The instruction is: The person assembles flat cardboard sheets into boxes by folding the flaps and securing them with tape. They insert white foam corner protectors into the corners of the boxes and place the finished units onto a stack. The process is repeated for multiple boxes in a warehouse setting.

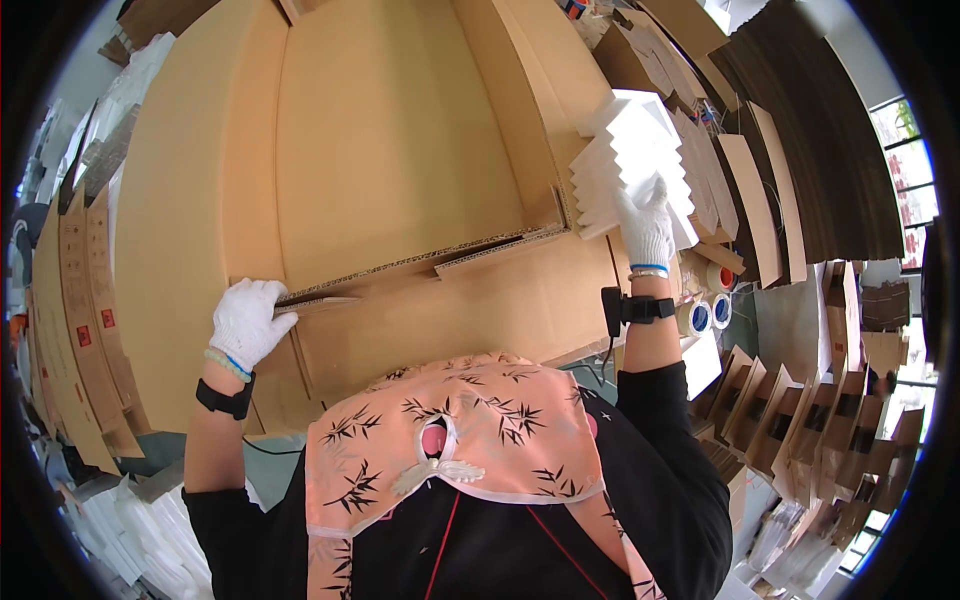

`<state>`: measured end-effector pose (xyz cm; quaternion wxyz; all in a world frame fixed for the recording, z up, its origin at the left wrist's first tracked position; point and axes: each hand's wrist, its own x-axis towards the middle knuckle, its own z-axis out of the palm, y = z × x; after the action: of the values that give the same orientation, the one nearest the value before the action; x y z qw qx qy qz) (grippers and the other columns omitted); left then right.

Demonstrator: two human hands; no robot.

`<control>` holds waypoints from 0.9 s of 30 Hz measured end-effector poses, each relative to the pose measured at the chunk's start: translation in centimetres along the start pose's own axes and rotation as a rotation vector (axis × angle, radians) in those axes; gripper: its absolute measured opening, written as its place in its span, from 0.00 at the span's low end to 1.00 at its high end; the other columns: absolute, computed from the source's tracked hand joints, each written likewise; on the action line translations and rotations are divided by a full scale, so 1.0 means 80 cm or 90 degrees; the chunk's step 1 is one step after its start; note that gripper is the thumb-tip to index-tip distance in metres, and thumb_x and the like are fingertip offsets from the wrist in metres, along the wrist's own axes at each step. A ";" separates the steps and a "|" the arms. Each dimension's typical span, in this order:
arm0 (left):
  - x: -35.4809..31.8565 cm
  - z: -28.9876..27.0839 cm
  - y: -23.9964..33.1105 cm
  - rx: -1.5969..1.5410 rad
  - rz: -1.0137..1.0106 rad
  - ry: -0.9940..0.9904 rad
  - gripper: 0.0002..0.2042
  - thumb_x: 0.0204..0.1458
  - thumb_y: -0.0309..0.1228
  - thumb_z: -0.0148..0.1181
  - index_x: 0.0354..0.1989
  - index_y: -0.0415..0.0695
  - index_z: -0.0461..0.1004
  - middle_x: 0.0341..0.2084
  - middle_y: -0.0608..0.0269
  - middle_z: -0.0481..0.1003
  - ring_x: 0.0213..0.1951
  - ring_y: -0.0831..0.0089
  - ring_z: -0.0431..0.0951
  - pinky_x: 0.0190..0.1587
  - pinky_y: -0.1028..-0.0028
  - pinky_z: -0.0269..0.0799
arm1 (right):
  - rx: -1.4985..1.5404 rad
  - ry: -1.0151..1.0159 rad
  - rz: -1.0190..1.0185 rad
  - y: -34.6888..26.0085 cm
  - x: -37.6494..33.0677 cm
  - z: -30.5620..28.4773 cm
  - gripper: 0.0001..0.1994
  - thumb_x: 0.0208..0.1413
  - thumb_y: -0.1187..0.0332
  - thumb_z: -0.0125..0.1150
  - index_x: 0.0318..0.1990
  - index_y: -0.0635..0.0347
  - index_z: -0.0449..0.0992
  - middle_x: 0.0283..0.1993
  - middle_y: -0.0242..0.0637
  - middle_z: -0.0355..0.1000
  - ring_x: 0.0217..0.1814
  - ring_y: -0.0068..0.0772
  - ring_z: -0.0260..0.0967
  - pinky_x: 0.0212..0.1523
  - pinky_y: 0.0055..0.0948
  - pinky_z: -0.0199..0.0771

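Observation:
A large open cardboard box lies in front of me, its flaps spread wide. My left hand, in a white glove, grips the near-left edge of the box where a flap meets the side wall. My right hand, also gloved, rests on a stack of white foam pieces at the right side of the box, fingers closed over the stack. Both wrists carry black bands.
Rolls of tape sit just right of my right forearm. Flat cardboard sheets lean at the upper right. Folded small cartons stand in rows at the lower right. More cardboard strips and white foam lie on the left.

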<state>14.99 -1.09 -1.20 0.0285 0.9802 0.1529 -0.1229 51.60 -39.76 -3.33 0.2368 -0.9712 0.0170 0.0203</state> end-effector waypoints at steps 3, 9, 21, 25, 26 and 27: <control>-0.019 -0.002 0.009 -0.028 0.013 0.098 0.22 0.45 0.37 0.66 0.49 0.41 0.74 0.42 0.52 0.77 0.51 0.53 0.74 0.62 0.56 0.63 | 0.039 0.045 0.018 0.034 -0.003 0.003 0.44 0.47 0.52 0.61 0.71 0.59 0.51 0.54 0.59 0.73 0.58 0.58 0.71 0.57 0.44 0.69; -0.069 0.007 -0.005 -0.024 -0.043 0.158 0.30 0.46 0.34 0.65 0.59 0.38 0.68 0.57 0.47 0.71 0.62 0.52 0.67 0.70 0.54 0.51 | 0.080 0.103 0.067 0.082 -0.054 -0.067 0.40 0.49 0.60 0.59 0.71 0.56 0.55 0.59 0.55 0.70 0.60 0.47 0.69 0.58 0.37 0.67; -0.070 0.020 -0.014 -0.052 -0.062 0.176 0.25 0.50 0.36 0.63 0.57 0.40 0.70 0.55 0.51 0.73 0.61 0.54 0.69 0.67 0.56 0.58 | 0.320 -0.221 -0.648 -0.260 -0.160 0.000 0.33 0.46 0.81 0.54 0.65 0.60 0.63 0.52 0.46 0.74 0.57 0.37 0.72 0.58 0.31 0.69; -0.079 0.001 -0.030 -0.124 -0.037 0.191 0.24 0.49 0.35 0.62 0.56 0.41 0.71 0.53 0.51 0.74 0.60 0.55 0.70 0.67 0.57 0.60 | -0.006 -0.420 -0.815 -0.338 -0.211 0.136 0.33 0.49 0.65 0.59 0.66 0.53 0.62 0.57 0.50 0.71 0.58 0.55 0.69 0.58 0.44 0.71; -0.086 -0.007 -0.034 -0.137 -0.052 0.208 0.24 0.49 0.35 0.62 0.55 0.41 0.71 0.53 0.51 0.74 0.60 0.55 0.70 0.67 0.57 0.60 | -0.078 -0.464 -0.865 -0.349 -0.225 0.159 0.33 0.50 0.63 0.59 0.67 0.53 0.61 0.57 0.50 0.71 0.57 0.55 0.70 0.58 0.44 0.71; -0.091 -0.012 -0.039 -0.153 -0.061 0.226 0.23 0.49 0.35 0.62 0.55 0.41 0.71 0.52 0.51 0.74 0.59 0.55 0.70 0.67 0.57 0.60 | -0.159 -0.502 -0.909 -0.357 -0.237 0.179 0.34 0.51 0.61 0.58 0.68 0.52 0.60 0.57 0.50 0.71 0.57 0.55 0.70 0.57 0.45 0.71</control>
<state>7.56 -0.17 1.51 0.1119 0.9676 0.2153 0.0694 33.43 -7.40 -1.99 0.0715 -0.6891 -0.6911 0.2059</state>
